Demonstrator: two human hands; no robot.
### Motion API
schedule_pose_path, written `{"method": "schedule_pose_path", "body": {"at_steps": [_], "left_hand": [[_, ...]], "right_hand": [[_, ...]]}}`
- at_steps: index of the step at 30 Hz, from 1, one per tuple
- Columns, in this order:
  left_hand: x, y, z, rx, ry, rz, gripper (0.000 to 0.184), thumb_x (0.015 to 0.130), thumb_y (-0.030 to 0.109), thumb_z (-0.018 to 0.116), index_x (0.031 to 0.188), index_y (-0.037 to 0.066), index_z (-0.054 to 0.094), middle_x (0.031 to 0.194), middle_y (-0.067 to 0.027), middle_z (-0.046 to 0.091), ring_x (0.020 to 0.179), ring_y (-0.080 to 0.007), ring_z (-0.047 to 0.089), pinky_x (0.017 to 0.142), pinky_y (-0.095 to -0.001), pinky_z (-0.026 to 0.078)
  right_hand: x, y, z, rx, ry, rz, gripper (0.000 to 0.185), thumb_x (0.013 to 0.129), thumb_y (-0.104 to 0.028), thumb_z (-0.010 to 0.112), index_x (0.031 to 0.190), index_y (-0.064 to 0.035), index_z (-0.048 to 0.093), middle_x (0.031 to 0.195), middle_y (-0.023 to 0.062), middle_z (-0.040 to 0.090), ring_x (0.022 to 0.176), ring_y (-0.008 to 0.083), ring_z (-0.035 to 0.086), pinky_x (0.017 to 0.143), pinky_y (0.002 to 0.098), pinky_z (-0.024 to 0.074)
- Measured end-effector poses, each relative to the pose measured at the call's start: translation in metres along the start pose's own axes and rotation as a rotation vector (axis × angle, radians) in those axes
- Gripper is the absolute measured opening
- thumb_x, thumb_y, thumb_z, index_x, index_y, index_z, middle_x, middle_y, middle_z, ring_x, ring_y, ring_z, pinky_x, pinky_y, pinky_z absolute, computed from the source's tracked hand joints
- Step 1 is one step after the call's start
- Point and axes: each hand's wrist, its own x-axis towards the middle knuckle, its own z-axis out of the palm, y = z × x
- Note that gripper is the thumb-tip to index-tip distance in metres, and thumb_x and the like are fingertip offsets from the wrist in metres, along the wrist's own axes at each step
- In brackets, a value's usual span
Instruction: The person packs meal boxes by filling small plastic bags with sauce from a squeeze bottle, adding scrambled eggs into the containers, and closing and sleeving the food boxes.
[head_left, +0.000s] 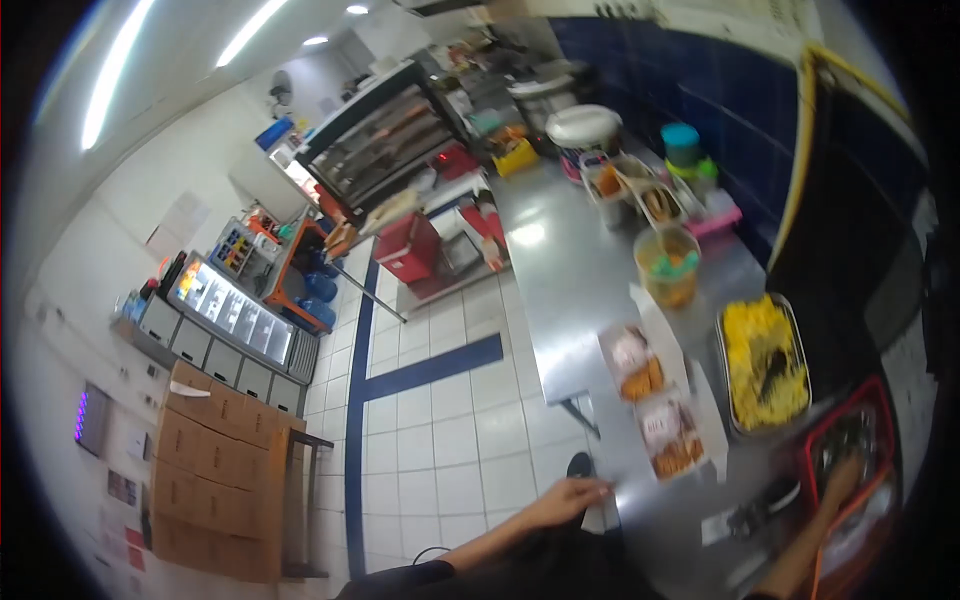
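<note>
My left hand (572, 499) hovers at the near edge of the steel table (545, 290), its fingers curled together and nothing visible in them. My right hand (843, 482) reaches into a red-rimmed container (812, 452) with dark greenish contents; its fingertips are hidden there. Between the hands, two open paper boxes (712, 440) hold browned food pieces (680, 455) and white printed packets (660, 422). Behind the red container, a metal tray (728, 398) is filled with yellow food (757, 340), with a dark patch or utensil in it. A dark, blurred object (750, 518) lies near the table's front.
A clear tub (655, 258) with orange and green contents stands behind the boxes. Farther back are sauce containers (640, 190), a lidded white bucket (583, 130) and a yellow bin (515, 158). Stacked cartons (215, 470), a display fridge (235, 310) and a red box (408, 247) stand left.
</note>
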Motion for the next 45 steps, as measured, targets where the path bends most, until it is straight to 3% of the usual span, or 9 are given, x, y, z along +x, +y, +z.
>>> {"method": "schedule_pose_path", "body": {"at_steps": [6,9,16,20,26,32,36,43,45], "left_hand": [[0.065,0.022,-0.039,0.131,-0.239,0.117,0.044,0.105,0.032,0.054,0.133,-0.001,0.06,0.111,-0.0085,0.071,0.099,-0.0126,0.065,0.091,-0.03,0.051],[0.094,0.043,-0.082,0.203,-0.336,0.205,0.043,0.105,0.032,0.054,0.132,0.0,0.061,0.112,-0.009,0.07,0.098,-0.0134,0.065,0.09,-0.0302,0.052],[0.142,0.094,-0.088,-0.174,-0.751,-0.123,0.055,0.101,0.034,0.062,0.146,0.008,0.047,0.107,-0.0089,0.068,0.087,-0.0142,0.065,0.076,-0.029,0.054],[0.175,0.047,-0.059,-0.065,-0.783,-0.12,0.059,0.097,0.028,0.067,0.144,0.002,0.043,0.096,-0.0108,0.069,0.081,-0.0147,0.066,0.072,-0.0283,0.055],[0.211,0.101,-0.035,0.308,-0.072,0.22,0.044,0.089,0.035,0.076,0.109,0.001,0.058,0.097,-0.0172,0.067,0.079,-0.0248,0.069,0.06,-0.0351,0.055],[0.219,0.09,-0.023,1.146,-0.31,1.017,0.05,0.091,0.045,0.065,0.121,0.005,0.06,0.114,-0.0144,0.063,0.085,-0.0369,0.071,0.058,-0.0469,0.058],[0.245,0.046,-0.024,1.375,-0.22,0.843,0.052,0.089,0.04,0.066,0.13,0.009,0.06,0.134,-0.015,0.06,0.086,-0.036,0.072,0.062,-0.0453,0.061],[0.207,0.113,-0.052,1.047,-0.155,0.6,0.039,0.088,0.026,0.073,0.121,0.007,0.065,0.121,-0.0169,0.067,0.068,-0.0317,0.071,0.058,-0.0381,0.058],[0.197,0.125,-0.053,0.885,-0.152,0.498,0.038,0.086,0.021,0.077,0.118,0.006,0.065,0.117,-0.0158,0.068,0.072,-0.0314,0.071,0.066,-0.0389,0.059]], "right_hand": [[-0.012,0.058,0.011,0.106,0.869,-0.076,0.042,0.107,-0.023,0.043,0.142,-0.0011,0.05,0.14,0.0219,0.056,0.128,0.0351,0.056,0.105,0.0408,0.0454],[-0.085,-0.042,-0.1,1.098,0.554,0.467,0.046,0.107,-0.027,0.043,0.145,-0.0017,0.047,0.143,0.0189,0.055,0.124,0.031,0.058,0.1,0.039,0.0496],[-0.25,-0.388,-0.175,1.339,-0.448,0.357,0.025,0.096,-0.024,0.067,0.083,-0.0034,0.07,0.068,-0.0019,0.059,0.065,0.0097,0.056,0.059,0.0277,0.0473],[-0.273,-0.433,-0.159,1.491,-0.417,0.705,0.03,0.101,-0.03,0.061,0.098,-0.0011,0.069,0.078,0.0023,0.063,0.059,0.0069,0.054,0.053,0.0235,0.0436],[-0.219,-0.343,-0.179,1.274,0.311,0.74,0.03,0.102,-0.029,0.06,0.117,-0.0045,0.068,0.086,0.0031,0.065,0.057,0.0064,0.054,0.049,0.0217,0.0414],[-0.085,-0.149,-0.066,0.27,0.309,0.422,0.026,0.097,-0.022,0.057,0.114,-0.005,0.068,0.095,0.0174,0.072,0.081,0.0316,0.072,0.069,0.0454,0.0555],[-0.014,-0.127,-0.089,-0.045,-0.282,0.727,0.039,0.084,-0.029,0.07,0.119,-0.0114,0.067,0.11,0.0189,0.071,0.103,0.0384,0.069,0.088,0.0514,0.0548],[-0.039,-0.08,-0.063,-0.084,-0.025,0.659,0.036,0.097,-0.031,0.058,0.118,-0.0043,0.069,0.112,0.0223,0.069,0.103,0.0413,0.067,0.085,0.0492,0.0531],[-0.069,-0.123,-0.106,0.264,0.441,0.346,0.038,0.099,-0.031,0.059,0.122,-0.0018,0.067,0.109,0.02,0.071,0.097,0.0383,0.07,0.083,0.0441,0.0529]]}}
